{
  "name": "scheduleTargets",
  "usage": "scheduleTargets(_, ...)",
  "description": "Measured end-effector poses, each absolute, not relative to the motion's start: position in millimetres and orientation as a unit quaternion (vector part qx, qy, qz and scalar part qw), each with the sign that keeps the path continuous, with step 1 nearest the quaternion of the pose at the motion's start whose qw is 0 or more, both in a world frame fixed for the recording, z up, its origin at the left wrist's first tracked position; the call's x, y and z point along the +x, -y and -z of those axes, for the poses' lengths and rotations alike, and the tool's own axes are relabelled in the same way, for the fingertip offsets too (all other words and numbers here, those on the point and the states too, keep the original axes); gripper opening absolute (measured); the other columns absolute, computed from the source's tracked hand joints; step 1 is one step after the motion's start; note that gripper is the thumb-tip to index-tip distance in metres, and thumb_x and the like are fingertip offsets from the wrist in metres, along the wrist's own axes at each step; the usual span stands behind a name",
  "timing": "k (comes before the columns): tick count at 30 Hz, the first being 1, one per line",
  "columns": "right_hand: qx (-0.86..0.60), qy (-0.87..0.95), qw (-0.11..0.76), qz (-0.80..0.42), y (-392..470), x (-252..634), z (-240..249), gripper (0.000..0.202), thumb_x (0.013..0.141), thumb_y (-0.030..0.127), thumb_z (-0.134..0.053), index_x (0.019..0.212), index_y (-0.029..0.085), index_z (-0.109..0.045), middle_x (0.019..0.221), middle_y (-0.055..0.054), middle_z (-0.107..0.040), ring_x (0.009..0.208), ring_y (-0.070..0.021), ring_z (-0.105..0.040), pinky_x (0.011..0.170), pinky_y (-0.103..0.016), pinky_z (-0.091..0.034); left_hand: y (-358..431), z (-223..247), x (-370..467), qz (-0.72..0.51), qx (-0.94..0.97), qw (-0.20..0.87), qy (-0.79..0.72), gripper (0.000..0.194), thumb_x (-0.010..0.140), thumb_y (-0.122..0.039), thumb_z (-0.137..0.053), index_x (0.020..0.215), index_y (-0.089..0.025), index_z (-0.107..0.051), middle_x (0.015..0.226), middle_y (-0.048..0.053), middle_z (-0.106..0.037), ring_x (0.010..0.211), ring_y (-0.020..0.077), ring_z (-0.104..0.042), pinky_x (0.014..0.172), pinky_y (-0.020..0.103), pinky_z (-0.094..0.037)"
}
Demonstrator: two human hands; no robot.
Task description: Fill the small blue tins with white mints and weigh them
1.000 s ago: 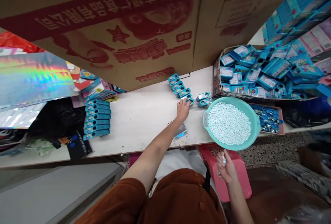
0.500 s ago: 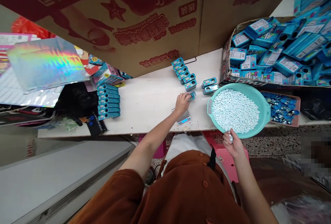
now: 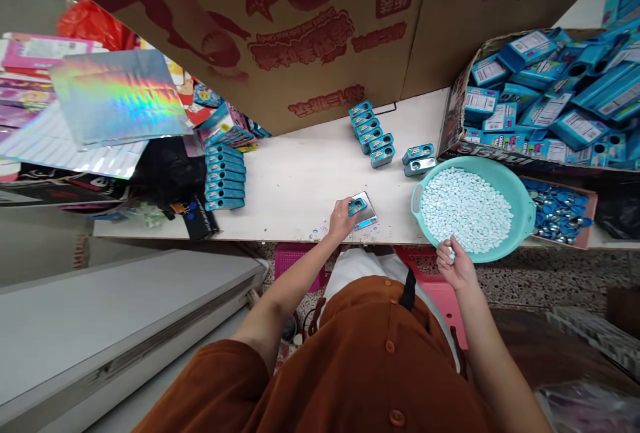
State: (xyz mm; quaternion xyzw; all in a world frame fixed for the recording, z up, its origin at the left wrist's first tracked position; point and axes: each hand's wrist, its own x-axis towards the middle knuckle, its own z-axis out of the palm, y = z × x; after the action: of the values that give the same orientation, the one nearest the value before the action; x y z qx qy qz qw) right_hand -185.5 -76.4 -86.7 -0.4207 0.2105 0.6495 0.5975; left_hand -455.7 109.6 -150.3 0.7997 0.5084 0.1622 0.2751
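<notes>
Blue candy box, in the head view, is at the pocket scale, its round opening upward; whether it rests on the plate or hangs just above, I cannot tell. Judged from the layout, the work looks partway through: this box is the one being handled, a pair of boxes stands beside the mint-green basin, and a short row of boxes with open holes waits on the worktop. Another row of boxes stands farther left, and many loose boxes fill the carton. How full any of them are is too small to tell.

The left hand reaches forward, forearm slanting in from below, fingers closed around the box. The right hand is palm up at the basin's near rim, fingers curled around some white tablets.
</notes>
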Motion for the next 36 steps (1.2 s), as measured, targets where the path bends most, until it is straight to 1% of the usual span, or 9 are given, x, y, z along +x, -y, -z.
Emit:
scheduleTargets(3,-0.427,-0.208,0.595,-0.648,82,-187,86,0.02,0.08,0.03,-0.064,0.073,0.02,-0.049,0.054,0.009,-0.038,0.037,-0.0019,-0.031,0.03,-0.013,-0.028,-112,158,-455,-0.164,0.802,0.287,-0.498,0.036,0.081,-0.021,-0.059,0.114,-0.02,-0.045,0.107,0.008,-0.055,0.104,0.0208,-0.053,0.088,0.035,-0.047)
scheduleTargets(5,-0.427,-0.206,0.597,-0.647,86,-190,85,0.02,0.081,0.03,-0.064,0.073,0.02,-0.049,0.054,0.009,-0.037,0.037,-0.002,-0.031,0.03,-0.013,-0.028,-113,161,-456,-0.168,0.805,0.29,-0.489,0.039,0.081,-0.021,-0.06,0.116,-0.019,-0.043,0.11,0.008,-0.055,0.106,0.0213,-0.053,0.09,0.036,-0.047)
scheduleTargets(7,-0.424,-0.204,0.602,-0.646,89,-193,85,0.019,0.082,0.03,-0.063,0.074,0.02,-0.049,0.054,0.009,-0.037,0.037,-0.002,-0.03,0.03,-0.013,-0.028,-114,160,-460,-0.166,0.817,0.284,-0.474,0.051,0.078,-0.026,-0.064,0.122,-0.019,-0.039,0.117,0.011,-0.053,0.112,0.0236,-0.05,0.095,0.04,-0.044)
scheduleTargets(10,-0.423,-0.201,0.604,-0.645,93,-196,84,0.019,0.082,0.03,-0.062,0.074,0.02,-0.048,0.054,0.009,-0.037,0.037,-0.0021,-0.031,0.03,-0.013,-0.028,-107,155,-473,-0.157,0.827,0.258,-0.474,0.072,0.072,-0.037,-0.07,0.13,-0.019,-0.032,0.129,0.014,-0.046,0.123,0.0283,-0.042,0.102,0.046,-0.037)
scheduleTargets(12,-0.425,-0.199,0.605,-0.643,95,-197,83,0.019,0.082,0.031,-0.062,0.073,0.021,-0.048,0.054,0.009,-0.037,0.038,-0.0022,-0.031,0.03,-0.013,-0.028,-98,151,-486,-0.157,0.82,0.246,-0.493,0.076,0.072,-0.041,-0.07,0.132,-0.019,-0.03,0.132,0.015,-0.043,0.125,0.0289,-0.04,0.104,0.047,-0.035)
scheduleTargets(16,-0.42,-0.2,0.61,-0.641,96,-196,82,0.02,0.081,0.03,-0.064,0.073,0.02,-0.049,0.054,0.009,-0.038,0.038,-0.0019,-0.032,0.03,-0.012,-0.029,-68,147,-514,-0.144,0.803,0.247,-0.524,0.075,0.072,-0.041,-0.07,0.133,-0.02,-0.03,0.13,0.014,-0.045,0.122,0.0281,-0.042,0.102,0.046,-0.037)
scheduleTargets(23,-0.421,-0.19,0.607,-0.647,92,-193,84,0.018,0.083,0.03,-0.06,0.072,0.02,-0.05,0.054,0.008,-0.038,0.038,-0.0024,-0.032,0.03,-0.013,-0.029,-24,145,-546,-0.117,0.772,0.241,-0.576,0.071,0.071,-0.038,-0.071,0.129,-0.02,-0.034,0.124,0.014,-0.049,0.12,0.0279,-0.044,0.1,0.047,-0.038)
scheduleTargets(28,-0.426,-0.175,0.602,-0.653,88,-192,84,0.018,0.082,0.03,-0.062,0.073,0.02,-0.05,0.055,0.008,-0.038,0.038,-0.0025,-0.033,0.031,-0.014,-0.029,-17,143,-555,-0.104,0.763,0.248,-0.588,0.07,0.071,-0.038,-0.07,0.129,-0.021,-0.034,0.127,0.013,-0.048,0.121,0.0289,-0.043,0.102,0.049,-0.036)
scheduleTargets(36,-0.423,-0.175,0.601,-0.656,90,-193,83,0.018,0.082,0.03,-0.062,0.073,0.02,-0.05,0.054,0.008,-0.038,0.038,-0.0024,-0.032,0.031,-0.013,-0.028,-25,145,-553,-0.112,0.756,0.255,-0.592,0.064,0.074,-0.04,-0.067,0.127,-0.021,-0.037,0.124,0.013,-0.048,0.118,0.029,-0.044,0.101,0.047,-0.036)
